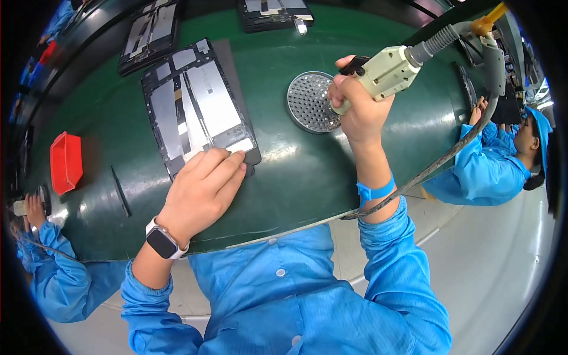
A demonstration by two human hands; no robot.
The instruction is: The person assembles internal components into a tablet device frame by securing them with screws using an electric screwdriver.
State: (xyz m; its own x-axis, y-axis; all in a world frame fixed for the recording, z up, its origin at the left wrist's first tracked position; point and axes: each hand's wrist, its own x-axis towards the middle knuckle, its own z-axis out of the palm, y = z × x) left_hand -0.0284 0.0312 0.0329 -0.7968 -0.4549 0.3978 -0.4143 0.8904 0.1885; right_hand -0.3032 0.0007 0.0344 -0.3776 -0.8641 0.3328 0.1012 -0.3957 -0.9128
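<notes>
My left hand (202, 184) rests with outstretched fingers on the near edge of an opened tablet (222, 109), its silver and black insides facing up. That hand grips nothing and covers part of the tablet's lower end. In my right hand (365, 115) is a cream electric screwdriver (387, 72), my fingers wrapped round its body. It is held over the right side of a round screw tray (309, 102) with a perforated metal top. The screwdriver's tip is hidden by my hand, so I cannot tell whether it touches a screw.
More opened tablets (151, 32) lie at the back. A red bin (65, 163) and a thin black tool (120, 190) are at left. The screwdriver's cable (441, 163) loops past my right forearm. Co-workers sit on both sides, one in a blue cap (539, 127) at right.
</notes>
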